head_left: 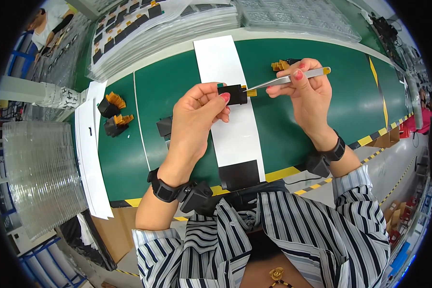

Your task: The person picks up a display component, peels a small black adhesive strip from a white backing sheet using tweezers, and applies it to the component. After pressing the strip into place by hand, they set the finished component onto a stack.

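Observation:
My left hand [192, 115] is closed on a small flat black rectangular part [236, 95], pinched between thumb and fingers above the white strip [225, 65]. An orange flex tab [252, 92] sticks out of its right end, and a bit of green shows at its upper left corner. Silver tweezers [290, 78] lie in my right hand [312, 96], which is closed around them. Their points touch or nearly touch the part's right end. Partly behind my left wrist sits a black piece [164, 127]. Another group of orange flex pieces [279, 66] lies just beyond my right fingers.
Black parts with orange flex [114, 113] rest on the green table mat [173, 67] at left. Stacked clear trays [177, 36] with black parts stand at the back; more clear trays [43, 173] are stacked at left. Yellow-black tape [288, 172] edges the table. A person [48, 24] is at far left.

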Available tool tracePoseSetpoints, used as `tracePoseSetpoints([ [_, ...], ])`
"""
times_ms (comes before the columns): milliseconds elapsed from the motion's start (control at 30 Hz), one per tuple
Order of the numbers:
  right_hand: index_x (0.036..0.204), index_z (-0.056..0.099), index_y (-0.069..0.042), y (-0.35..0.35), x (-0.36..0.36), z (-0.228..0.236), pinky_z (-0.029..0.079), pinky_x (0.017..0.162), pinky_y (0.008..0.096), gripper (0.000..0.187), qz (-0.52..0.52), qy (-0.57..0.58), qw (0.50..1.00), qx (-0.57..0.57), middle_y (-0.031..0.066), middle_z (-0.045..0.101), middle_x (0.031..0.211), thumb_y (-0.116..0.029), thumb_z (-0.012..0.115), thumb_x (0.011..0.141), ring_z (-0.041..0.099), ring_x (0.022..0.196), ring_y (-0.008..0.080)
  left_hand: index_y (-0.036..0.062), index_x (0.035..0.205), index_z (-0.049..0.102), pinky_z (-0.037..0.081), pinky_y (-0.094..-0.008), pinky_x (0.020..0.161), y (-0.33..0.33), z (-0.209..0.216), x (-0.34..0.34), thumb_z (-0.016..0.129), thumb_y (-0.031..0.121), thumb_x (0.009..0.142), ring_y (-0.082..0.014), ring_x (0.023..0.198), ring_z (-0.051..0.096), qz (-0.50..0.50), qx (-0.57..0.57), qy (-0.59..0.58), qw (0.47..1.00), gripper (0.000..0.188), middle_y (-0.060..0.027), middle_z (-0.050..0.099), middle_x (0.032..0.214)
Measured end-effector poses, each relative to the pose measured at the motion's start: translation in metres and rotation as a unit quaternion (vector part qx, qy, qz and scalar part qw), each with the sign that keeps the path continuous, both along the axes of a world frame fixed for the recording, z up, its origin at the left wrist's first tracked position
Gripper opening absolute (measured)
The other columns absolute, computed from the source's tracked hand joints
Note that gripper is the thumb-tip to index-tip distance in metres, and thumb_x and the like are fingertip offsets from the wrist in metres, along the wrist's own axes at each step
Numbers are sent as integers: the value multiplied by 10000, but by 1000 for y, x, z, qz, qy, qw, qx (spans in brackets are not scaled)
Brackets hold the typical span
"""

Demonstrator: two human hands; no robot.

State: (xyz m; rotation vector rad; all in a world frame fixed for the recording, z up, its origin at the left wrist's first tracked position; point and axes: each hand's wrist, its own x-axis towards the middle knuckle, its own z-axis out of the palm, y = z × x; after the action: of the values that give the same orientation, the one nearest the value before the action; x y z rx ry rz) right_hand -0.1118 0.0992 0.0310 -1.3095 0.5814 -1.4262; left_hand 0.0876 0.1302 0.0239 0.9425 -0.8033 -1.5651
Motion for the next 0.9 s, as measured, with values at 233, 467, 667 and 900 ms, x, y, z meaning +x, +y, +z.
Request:
tracePoseSetpoints([
  [233, 921, 392, -40, 1, -3, 1, 541, 591, 336, 91, 22, -29, 999, 3, 154, 538, 844, -107, 441, 884, 616, 643, 265, -13, 924, 542, 441, -226, 554, 0, -1, 2, 588, 26, 773, -97, 605, 527, 8, 4, -6, 1000, 162, -28, 547, 718],
  [467, 915, 400, -33, 4, 1, 0, 535, 593, 325, 87, 37, -16, 999, 28, 152, 540, 848, -107, 437, 888, 618, 650, 257, -10, 907, 543, 440, -224, 549, 0, -2, 2, 591, 30, 771, -94, 599, 526, 13, 20, 7, 1000, 150, -30, 548, 712],
  [667, 909, 401, -34, 1, 1, -1, 533, 603, 324, 94, 9, -3, 999, 35, 152, 547, 847, -117, 441, 889, 624, 677, 263, -17, 911, 541, 439, -223, 545, 2, 0, 0, 588, 26, 769, -96, 592, 526, -2, 23, 0, 1000, 155, -30, 546, 700],
  [900, 902, 403, -37, -2, 0, -4, 530, 614, 327, 89, 5, -11, 1000, 26, 151, 556, 852, -118, 438, 891, 627, 695, 261, -27, 908, 539, 440, -224, 541, 2, 0, 0, 590, 21, 766, -97, 588, 527, -1, 22, 6, 1000, 158, -32, 545, 696],
])
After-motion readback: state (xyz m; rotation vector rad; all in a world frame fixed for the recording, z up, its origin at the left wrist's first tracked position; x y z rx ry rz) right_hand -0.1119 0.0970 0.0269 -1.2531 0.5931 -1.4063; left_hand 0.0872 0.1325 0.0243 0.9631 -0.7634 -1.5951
